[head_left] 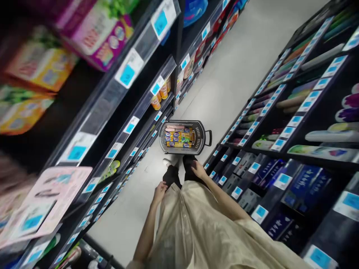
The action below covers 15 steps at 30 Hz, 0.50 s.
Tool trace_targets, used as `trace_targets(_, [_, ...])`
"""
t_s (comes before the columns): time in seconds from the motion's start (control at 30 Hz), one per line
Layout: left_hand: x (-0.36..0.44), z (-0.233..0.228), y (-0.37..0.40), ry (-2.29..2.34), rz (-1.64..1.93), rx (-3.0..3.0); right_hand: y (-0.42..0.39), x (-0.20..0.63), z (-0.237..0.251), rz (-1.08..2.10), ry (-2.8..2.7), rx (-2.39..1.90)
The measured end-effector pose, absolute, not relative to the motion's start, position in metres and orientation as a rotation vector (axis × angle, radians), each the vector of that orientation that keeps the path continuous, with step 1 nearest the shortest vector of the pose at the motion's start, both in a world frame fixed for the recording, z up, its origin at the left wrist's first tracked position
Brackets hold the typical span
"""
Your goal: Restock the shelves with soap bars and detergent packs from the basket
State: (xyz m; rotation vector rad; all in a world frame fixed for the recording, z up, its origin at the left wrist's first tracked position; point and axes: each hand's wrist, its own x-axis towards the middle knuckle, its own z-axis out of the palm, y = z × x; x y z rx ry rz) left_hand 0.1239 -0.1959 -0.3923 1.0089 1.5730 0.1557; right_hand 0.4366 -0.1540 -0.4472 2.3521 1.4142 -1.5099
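Observation:
My left hand [159,191] hangs beside my left thigh, close to the hem of my beige shirt [185,224]. Its fingers are loosely curled, a little apart, and I see nothing in them. Over my right leg, my right hand [199,170] is also empty, its fingers loose and apart. Just ahead of my feet stands a grey shopping basket [198,139] with a black handle [209,138] at its right end. Several small yellow-and-blue packs [176,137] lie in it, with a pinkish pack [175,128] along the far side. Neither hand touches the basket.
Tall dark shelves with blue-and-white price tags [127,74] line the left side, holding boxes [98,37] and orange containers [163,91]. On the right, shelves carry blue packs [307,186] and bottles [331,136]. The pale aisle floor [224,67] runs between them.

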Motion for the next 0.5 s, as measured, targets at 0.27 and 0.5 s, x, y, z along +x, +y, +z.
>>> trace_targets(0.27, [0.182, -0.488, -0.181, 1.558, -0.047, 1.077, -0.051, 0.495, -0.580, -1.447, 1.533, 2.040])
trace_targets(0.5, [0.256, -0.662, -0.003, 1.439, -0.075, 1.364, 0.051, 0.533, -0.740, -1.462, 1.977, 1.846])
